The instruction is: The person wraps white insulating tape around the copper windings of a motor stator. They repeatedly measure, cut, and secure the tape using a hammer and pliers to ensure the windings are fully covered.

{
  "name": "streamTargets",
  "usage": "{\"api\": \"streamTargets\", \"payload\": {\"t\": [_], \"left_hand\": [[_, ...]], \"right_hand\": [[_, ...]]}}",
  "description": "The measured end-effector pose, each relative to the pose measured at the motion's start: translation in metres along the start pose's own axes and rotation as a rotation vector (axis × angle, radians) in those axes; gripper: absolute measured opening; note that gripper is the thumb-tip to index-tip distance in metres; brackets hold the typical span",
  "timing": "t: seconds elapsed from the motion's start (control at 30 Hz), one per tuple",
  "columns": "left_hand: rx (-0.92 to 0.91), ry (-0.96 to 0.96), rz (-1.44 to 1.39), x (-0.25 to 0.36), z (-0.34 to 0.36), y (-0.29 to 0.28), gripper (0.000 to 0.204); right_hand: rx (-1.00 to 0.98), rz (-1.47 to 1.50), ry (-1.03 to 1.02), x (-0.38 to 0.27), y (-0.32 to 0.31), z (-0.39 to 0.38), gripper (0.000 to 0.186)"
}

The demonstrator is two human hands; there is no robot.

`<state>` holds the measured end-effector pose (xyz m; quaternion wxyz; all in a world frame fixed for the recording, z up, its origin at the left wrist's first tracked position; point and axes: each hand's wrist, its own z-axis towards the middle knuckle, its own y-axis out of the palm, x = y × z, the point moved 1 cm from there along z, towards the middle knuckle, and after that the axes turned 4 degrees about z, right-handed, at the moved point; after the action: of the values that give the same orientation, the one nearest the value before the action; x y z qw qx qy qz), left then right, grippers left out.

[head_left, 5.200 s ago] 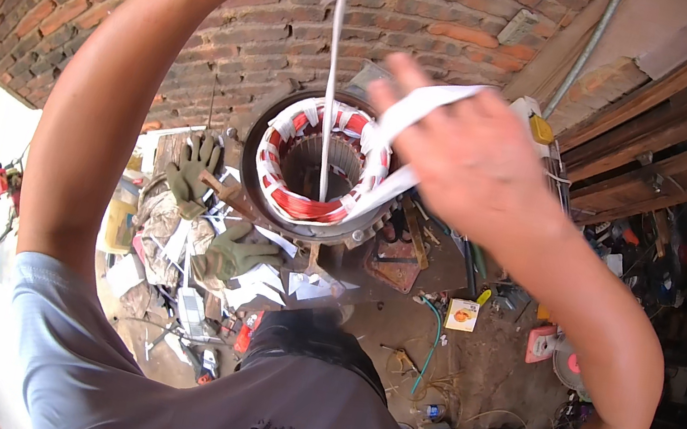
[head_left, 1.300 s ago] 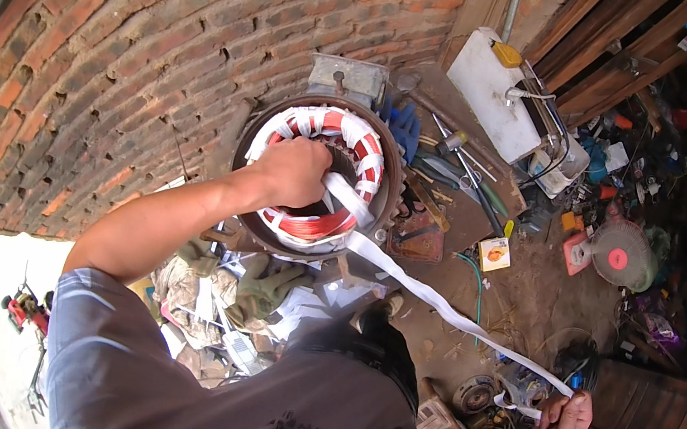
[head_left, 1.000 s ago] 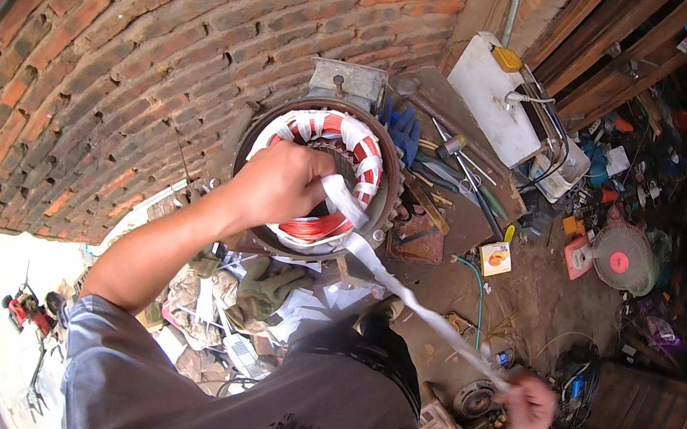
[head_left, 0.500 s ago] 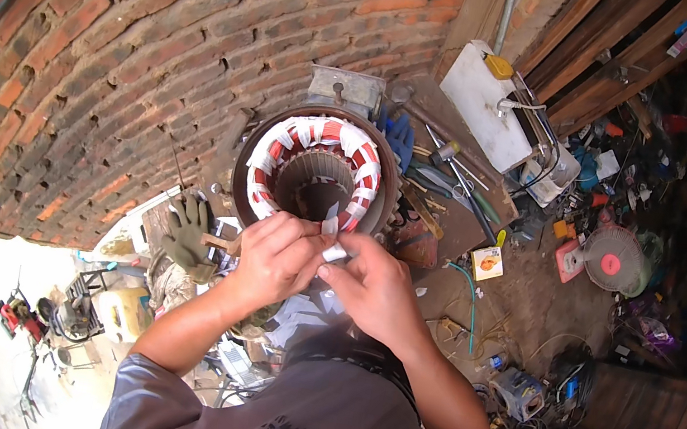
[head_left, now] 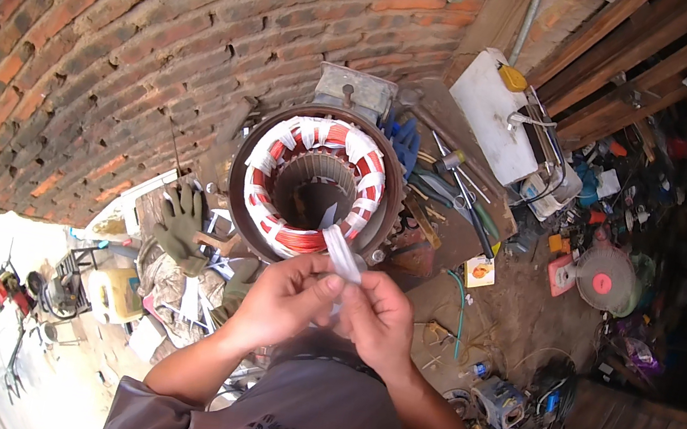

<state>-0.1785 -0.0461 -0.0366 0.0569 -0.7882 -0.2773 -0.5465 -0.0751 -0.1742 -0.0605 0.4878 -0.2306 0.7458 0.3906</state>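
Both hands meet just below the motor stator (head_left: 317, 184), which stands on the floor near the foot of the brick wall (head_left: 116, 46). The left hand (head_left: 285, 296) and right hand (head_left: 380, 318) have their fingers pinched together on a strip of white tape (head_left: 343, 256) that runs up over the stator's near rim. Gloves (head_left: 181, 223) lie just left of the stator; tools (head_left: 449, 187) crowd its right side beside a white canister (head_left: 497, 117). Open dirt floor (head_left: 516, 328) lies to the right of the hands
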Motion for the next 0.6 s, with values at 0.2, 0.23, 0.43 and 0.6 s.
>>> {"api": "streamTargets", "payload": {"t": [0.2,0.23,0.43,0.6], "left_hand": [[0.234,-0.176,-0.413,-0.004,0.016,0.025,0.024],[0.273,-0.184,-0.4,-0.006,0.016,0.028,0.024],[0.501,0.018,-0.42,-0.04,-0.005,0.056,0.027],[0.673,0.079,-0.313,-0.061,0.007,0.078,0.031]], "right_hand": [[-0.037,-0.284,-0.067,0.0,-0.012,0.006,0.011],[-0.075,-0.36,-0.105,-0.001,-0.019,0.005,0.011],[-0.066,-0.488,-0.349,-0.039,-0.111,0.028,0.025],[0.376,-1.253,-0.419,0.048,-0.303,0.181,0.02]]}}
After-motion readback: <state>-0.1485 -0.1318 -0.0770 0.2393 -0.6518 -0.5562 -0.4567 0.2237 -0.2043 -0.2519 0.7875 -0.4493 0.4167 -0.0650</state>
